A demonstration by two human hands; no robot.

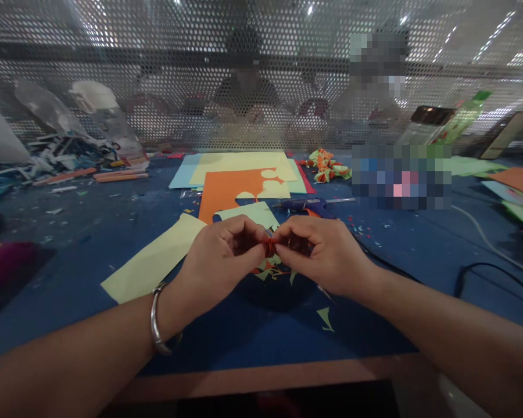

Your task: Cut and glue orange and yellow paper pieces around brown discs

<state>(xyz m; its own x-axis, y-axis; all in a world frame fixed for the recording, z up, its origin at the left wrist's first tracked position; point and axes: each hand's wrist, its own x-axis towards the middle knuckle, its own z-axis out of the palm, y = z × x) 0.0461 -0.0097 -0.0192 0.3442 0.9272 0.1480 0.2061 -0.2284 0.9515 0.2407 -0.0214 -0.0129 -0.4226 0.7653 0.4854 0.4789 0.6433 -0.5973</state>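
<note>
Between my two hands, at the middle of the view, is a small orange paper piece (270, 246), mostly hidden by the fingers. The thumb and fingers of my left hand (224, 252) pinch it from one side; a silver bangle (157, 325) circles that wrist. From the other side my right hand (329, 249) pinches the same piece, fingertips almost meeting the left ones. Under the hands lie green and orange paper scraps (268, 271). Just beyond are an orange sheet with round cut-outs (220, 194) and a blue glue gun (307, 206), partly covered by my right hand.
A pale yellow paper strip (152, 261) lies left of my hands. Behind sit stacked coloured sheets (244, 161) and a cluster of folded orange-green paper pieces (325, 165). Bottles (108, 122) stand at the back, before a perforated metal screen (174, 75). A black cable (483, 267) runs at right.
</note>
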